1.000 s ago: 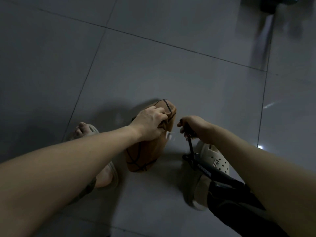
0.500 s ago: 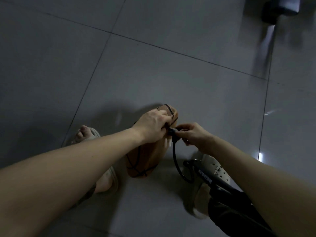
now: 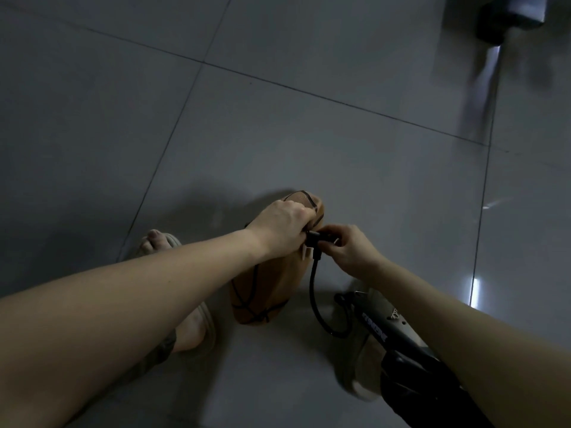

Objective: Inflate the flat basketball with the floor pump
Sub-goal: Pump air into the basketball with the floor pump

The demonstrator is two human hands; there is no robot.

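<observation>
Basketball point(image 3: 272, 291), flat and folded, stands on edge on the tiled floor point(image 3: 309, 134). The left hand point(image 3: 278, 230) grips its top to steady it (valve presumably hidden under the fingers point(image 3: 304, 211)), while the right hand point(image 3: 349, 251) pinches the pump hose point(image 3: 312, 288) connector point(image 3: 318, 237) against it.

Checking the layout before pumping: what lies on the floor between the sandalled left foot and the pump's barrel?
In the head view, the flat basketball, gripped by the left hand, then the black hose curving up to the right hand.
</observation>
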